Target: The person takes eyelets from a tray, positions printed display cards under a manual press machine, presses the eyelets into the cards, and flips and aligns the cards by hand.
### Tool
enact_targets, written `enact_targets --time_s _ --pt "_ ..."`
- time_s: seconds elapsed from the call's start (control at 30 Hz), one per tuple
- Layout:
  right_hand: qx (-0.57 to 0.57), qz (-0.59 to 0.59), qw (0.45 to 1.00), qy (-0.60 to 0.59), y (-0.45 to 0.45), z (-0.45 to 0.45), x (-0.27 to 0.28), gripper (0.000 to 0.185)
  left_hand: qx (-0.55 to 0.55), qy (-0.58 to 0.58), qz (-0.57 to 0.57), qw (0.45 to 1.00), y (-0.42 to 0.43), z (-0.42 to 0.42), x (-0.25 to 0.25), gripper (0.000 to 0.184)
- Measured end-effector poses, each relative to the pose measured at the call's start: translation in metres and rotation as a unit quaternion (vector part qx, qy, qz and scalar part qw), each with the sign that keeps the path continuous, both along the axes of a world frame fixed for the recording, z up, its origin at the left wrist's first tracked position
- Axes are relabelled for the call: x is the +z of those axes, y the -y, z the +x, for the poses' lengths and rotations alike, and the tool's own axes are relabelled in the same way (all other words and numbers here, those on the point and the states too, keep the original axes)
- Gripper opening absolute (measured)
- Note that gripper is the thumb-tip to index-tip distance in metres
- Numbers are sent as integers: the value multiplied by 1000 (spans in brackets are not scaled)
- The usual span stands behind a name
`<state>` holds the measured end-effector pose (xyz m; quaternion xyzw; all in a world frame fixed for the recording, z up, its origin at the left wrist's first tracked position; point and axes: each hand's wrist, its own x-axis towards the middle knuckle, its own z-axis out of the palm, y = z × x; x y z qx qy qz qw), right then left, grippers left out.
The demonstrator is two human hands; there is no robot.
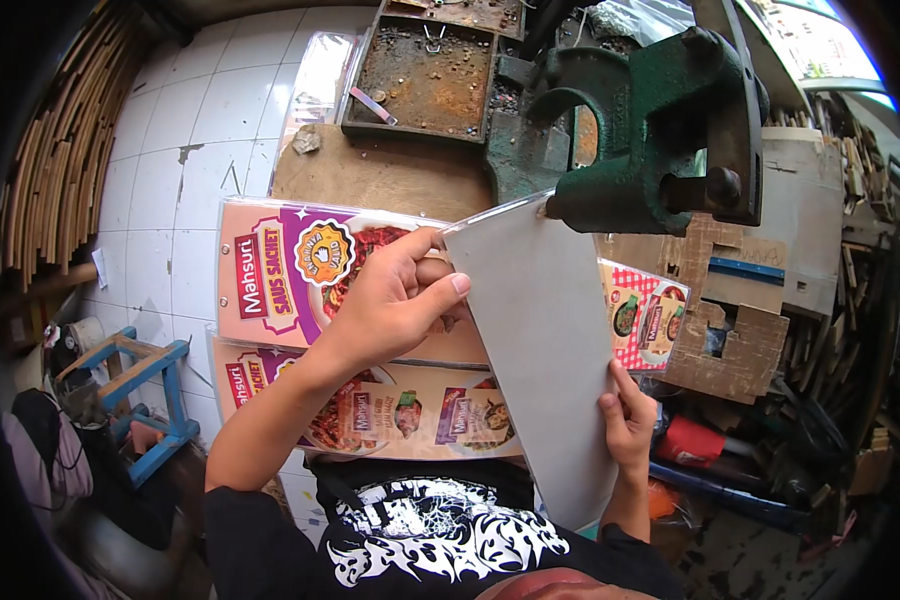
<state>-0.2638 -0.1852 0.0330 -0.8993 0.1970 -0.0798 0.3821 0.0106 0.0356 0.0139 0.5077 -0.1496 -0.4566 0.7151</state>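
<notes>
A long grey-backed board [540, 330] is held tilted across the middle, its far end under the head of a green cast-metal press [620, 130]. My left hand [410, 295] is closed at the board's upper left edge, thumb on top and fingers curled. Along the right edge, my right hand [628, 420] grips the board with its thumb near the face. Beneath my left arm lie printed sauce signboards [270, 285], overlapping each other on the bench. Part of another printed sign [645, 315] shows to the right of the grey board; the rest is hidden.
A rusty metal tray [425, 85] with small metal bits and a lighter [373, 105] stands at the back. A blue-framed stool [135, 390] is on the tiled floor at left. Wooden strips [65, 160] are stacked far left; cut boards [740, 300] lie at right.
</notes>
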Motion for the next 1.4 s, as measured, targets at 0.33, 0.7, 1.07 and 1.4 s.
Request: enact_targets --time_s 0.33,0.7,1.07,1.4 --pt "-5 11 1000 0 -1 -2 -3 45 -2 -4 6 1000 -1 0 0 33" --pt "-20 15 999 -23 -4 2 1 41 -4 -1 6 1000 -1 0 -1 33" --pt "-56 114 991 -38 -7 1 7 41 2 -7 27 1000 1 -1 -5 30" --pt "-58 144 988 -21 -7 -2 7 41 -3 -5 35 999 0 -2 -3 31"
